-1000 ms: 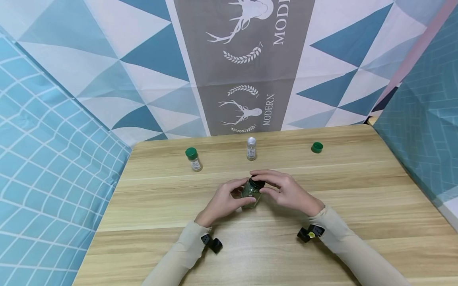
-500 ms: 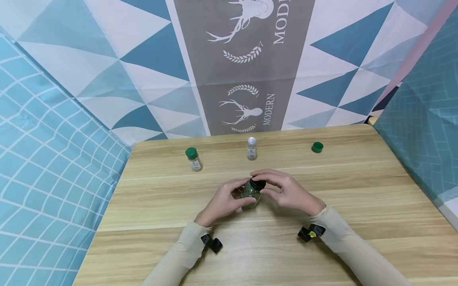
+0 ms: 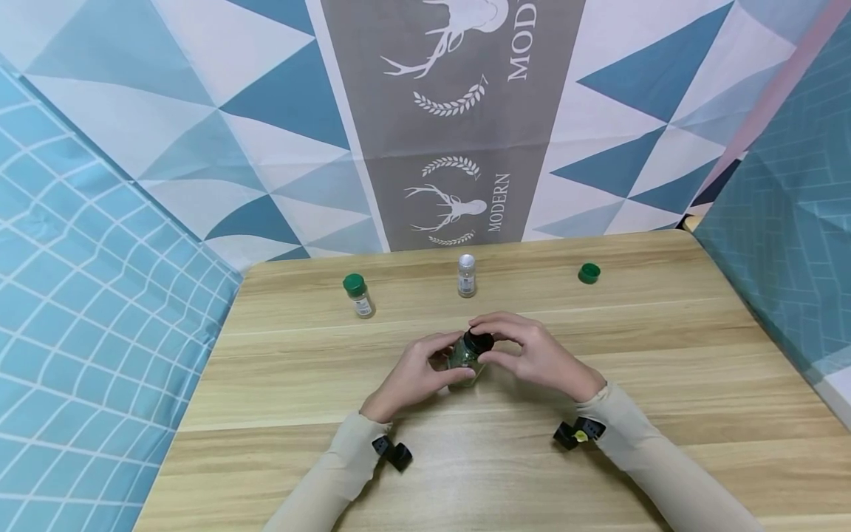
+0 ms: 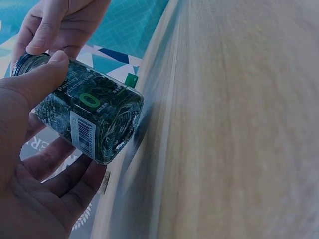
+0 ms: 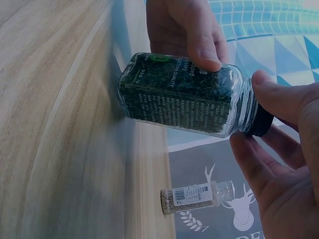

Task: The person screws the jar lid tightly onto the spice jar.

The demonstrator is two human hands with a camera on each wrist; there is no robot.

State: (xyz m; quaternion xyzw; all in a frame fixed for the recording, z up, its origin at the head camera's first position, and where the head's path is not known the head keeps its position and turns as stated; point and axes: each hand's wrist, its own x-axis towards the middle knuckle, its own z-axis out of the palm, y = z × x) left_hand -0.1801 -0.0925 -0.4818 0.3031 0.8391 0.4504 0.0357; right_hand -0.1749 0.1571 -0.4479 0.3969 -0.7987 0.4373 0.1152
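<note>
A glass spice jar (image 3: 464, 362) with a black lid (image 3: 479, 340) is between the two hands at mid-table. Dark green flakes fill it, and its label reads parsley in the left wrist view. The left hand (image 3: 425, 369) grips the jar body (image 4: 89, 99), thumb on one side and fingers on the other. At the lid, the right hand (image 3: 532, 355) pinches the rim between thumb and fingers; in the right wrist view the thumb is by the neck (image 5: 244, 107). The jar leans slightly. Whether its base touches the table cannot be told.
Behind the hands, a small green-capped spice bottle (image 3: 359, 295) stands at left. A small clear bottle (image 3: 467, 277) with a pale top stands mid-back. A loose green cap (image 3: 589, 273) lies at back right on the wooden table (image 3: 665, 355). Patterned cloths hang behind and beside it.
The right hand's fingers have shifted slightly around the black lid. The left hand keeps its grip on the jar, which stays in nearly the same place.
</note>
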